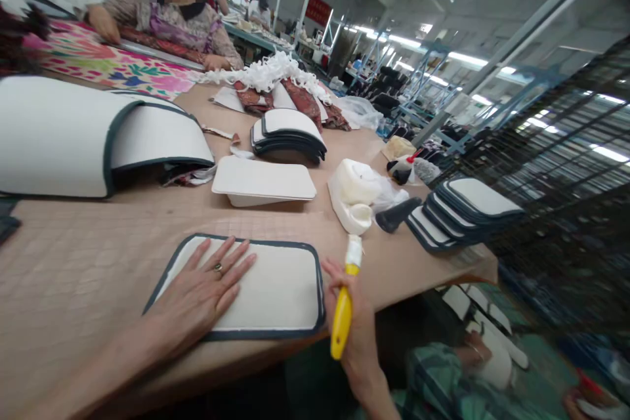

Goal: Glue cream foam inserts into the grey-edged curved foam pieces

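Operator: Where do the items sit, and how are they gripped?

Technician: The dark-bound cream panel (280, 289) lies flat at the near edge of the brown-covered table (88, 243); take it as the dial centre, twelve pointing away from the person. The left hand (204, 292), at nine o'clock, is spread palm down on the panel, grasping nothing. The right hand (361, 321), at three o'clock, has its fingers curled around a yellow-handled brush (343, 318), bristles pointing away; how tightly cannot be told

Operator: How should the panel handle?

Technician: Probably light, thin and springy rather than rigid, since similar pieces in the arched stack (290, 125) at twelve o'clock are bowed. Lift by the dark binding at three and nine o'clock. White streaks run along the binding's inner edge; whether they are wet is unclear, so fingers should stay off them

Operator: And the brush?

Technician: Likely light, with a stiff, smooth handle that could turn slippery if smeared. Hold it mid-handle, clear of the white-coated bristles (354, 251). The cut white plastic container (361, 184) stands at two o'clock

Operator: Any markings?

Technician: No brand is legible on brush, panel or container. A red banner (318, 10) far off, between twelve and one o'clock, carries pale marks too small to read
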Available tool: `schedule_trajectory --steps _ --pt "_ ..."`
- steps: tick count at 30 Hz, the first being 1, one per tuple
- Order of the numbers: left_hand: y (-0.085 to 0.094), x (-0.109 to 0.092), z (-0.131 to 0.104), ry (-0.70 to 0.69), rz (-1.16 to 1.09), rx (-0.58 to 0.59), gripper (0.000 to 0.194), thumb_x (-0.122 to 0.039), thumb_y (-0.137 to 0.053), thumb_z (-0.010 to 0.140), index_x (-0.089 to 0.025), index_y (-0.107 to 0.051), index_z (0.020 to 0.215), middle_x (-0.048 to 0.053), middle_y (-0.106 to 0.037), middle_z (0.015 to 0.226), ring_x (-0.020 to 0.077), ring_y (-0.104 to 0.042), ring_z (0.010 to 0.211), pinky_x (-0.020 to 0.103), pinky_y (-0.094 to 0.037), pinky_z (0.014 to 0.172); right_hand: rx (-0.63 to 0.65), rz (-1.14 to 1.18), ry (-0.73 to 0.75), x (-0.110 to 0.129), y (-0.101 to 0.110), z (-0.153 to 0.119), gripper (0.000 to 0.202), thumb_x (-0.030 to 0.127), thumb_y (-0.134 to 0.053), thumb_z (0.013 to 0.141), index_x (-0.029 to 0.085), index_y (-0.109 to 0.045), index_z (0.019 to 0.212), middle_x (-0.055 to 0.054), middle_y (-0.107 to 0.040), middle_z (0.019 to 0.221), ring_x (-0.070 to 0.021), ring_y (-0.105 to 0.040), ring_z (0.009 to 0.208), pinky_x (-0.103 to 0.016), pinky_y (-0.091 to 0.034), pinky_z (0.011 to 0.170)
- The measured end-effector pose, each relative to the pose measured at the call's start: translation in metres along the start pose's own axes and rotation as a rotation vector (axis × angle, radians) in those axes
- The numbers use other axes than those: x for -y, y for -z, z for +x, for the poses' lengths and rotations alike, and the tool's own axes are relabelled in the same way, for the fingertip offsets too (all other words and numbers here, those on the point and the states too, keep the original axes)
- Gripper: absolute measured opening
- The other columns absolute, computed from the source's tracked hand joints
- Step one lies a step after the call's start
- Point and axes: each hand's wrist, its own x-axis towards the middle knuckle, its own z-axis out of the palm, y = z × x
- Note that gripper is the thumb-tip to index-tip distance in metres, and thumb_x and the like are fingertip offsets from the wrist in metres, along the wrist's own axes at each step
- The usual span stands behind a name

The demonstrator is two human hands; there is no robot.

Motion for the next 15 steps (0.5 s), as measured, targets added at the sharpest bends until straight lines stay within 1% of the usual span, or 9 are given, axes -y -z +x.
schedule_trajectory --steps 1,2,3,5,6,8,10,13,15 --pt "-0.002 0.001 0.0 -0.011 0.01 -0.006 0.049 -0.024 -0.029 0.091 -0.027 -0.03 0.14 0.005 -0.03 0.146 0.0241 -0.02 0.135 0.049 -0.009 0.108 0.048 0.025 0.05 0.012 -0.016 0.004 0.018 0.01 -0.043 0.084 0.019 -0.051 0.097 -0.012 -0.064 0.112 -0.0194 -0.053 0.116 -0.037 -0.046 0.094" --pt "-0.003 0.001 -0.001 -0.011 0.017 -0.012 0.048 -0.024 -0.029 0.091 -0.026 -0.031 0.139 0.005 -0.031 0.146 0.0237 -0.021 0.135 0.048 -0.009 0.108 0.087 0.047 0.1 0.023 -0.033 0.008 0.028 0.006 -0.04 0.083 0.017 -0.053 0.105 -0.012 -0.065 0.107 -0.0196 -0.053 0.115 -0.036 -0.047 0.093" --pt "-0.003 0.001 -0.001 -0.006 0.022 -0.02 0.048 -0.024 -0.028 0.091 -0.025 -0.033 0.138 0.005 -0.033 0.145 0.0236 -0.022 0.135 0.048 -0.009 0.108 0.134 0.068 0.144 0.033 -0.048 0.012 0.033 0.004 -0.04 0.08 0.014 -0.053 0.109 -0.013 -0.065 0.1 -0.0205 -0.054 0.113 -0.036 -0.048 0.092" --pt "-0.002 0.002 0.0 -0.003 0.022 -0.058 0.047 -0.024 -0.029 0.089 -0.024 -0.039 0.135 0.005 -0.039 0.142 0.0242 -0.026 0.134 0.048 -0.01 0.109 0.206 0.055 0.185 0.044 -0.072 0.016 0.046 -0.002 -0.039 0.075 0.01 -0.052 0.117 -0.013 -0.064 0.095 -0.0219 -0.056 0.108 -0.037 -0.047 0.092" --pt "-0.001 0.001 0.001 -0.01 0.02 -0.082 0.047 -0.025 -0.029 0.088 -0.024 -0.041 0.134 0.006 -0.042 0.139 0.0247 -0.028 0.133 0.049 -0.01 0.109 0.223 0.04 0.198 0.045 -0.079 0.016 0.049 -0.004 -0.039 0.073 0.009 -0.05 0.12 -0.013 -0.064 0.095 -0.0227 -0.056 0.106 -0.038 -0.047 0.093" --pt "0.001 0.0 0.003 -0.024 0.013 -0.127 0.048 -0.025 -0.029 0.087 -0.022 -0.043 0.133 0.006 -0.048 0.135 0.0248 -0.032 0.131 0.048 -0.011 0.109 0.231 0.005 0.218 0.038 -0.085 0.014 0.054 -0.005 -0.039 0.071 0.006 -0.047 0.124 -0.014 -0.063 0.097 -0.025 -0.054 0.108 -0.041 -0.045 0.095" --pt "0.003 -0.001 0.005 -0.021 0.004 -0.16 0.048 -0.025 -0.029 0.087 -0.021 -0.044 0.132 0.005 -0.051 0.133 0.0231 -0.035 0.129 0.044 -0.012 0.11 0.215 -0.023 0.215 0.024 -0.083 0.011 0.055 -0.005 -0.04 0.071 0.005 -0.046 0.125 -0.015 -0.063 0.098 -0.0268 -0.051 0.113 -0.042 -0.044 0.096" --pt "0.001 0.002 0.005 -0.008 0.002 -0.161 0.047 -0.026 -0.03 0.088 -0.023 -0.045 0.132 0.003 -0.052 0.132 0.022 -0.037 0.128 0.042 -0.013 0.11 0.157 -0.067 0.148 0.002 -0.074 0.01 0.06 -0.005 -0.041 0.07 0.007 -0.042 0.129 -0.017 -0.062 0.104 -0.0285 -0.046 0.12 -0.044 -0.044 0.096" --pt "-0.002 0.01 0.002 -0.027 0.034 -0.142 0.048 -0.03 -0.033 0.088 -0.023 -0.041 0.135 0.004 -0.05 0.134 0.0235 -0.038 0.128 0.042 -0.013 0.11 0.132 -0.076 0.148 -0.011 -0.071 0.009 0.067 -0.005 -0.043 0.069 0.009 -0.037 0.135 -0.016 -0.063 0.107 -0.0292 -0.043 0.123 -0.045 -0.045 0.095"
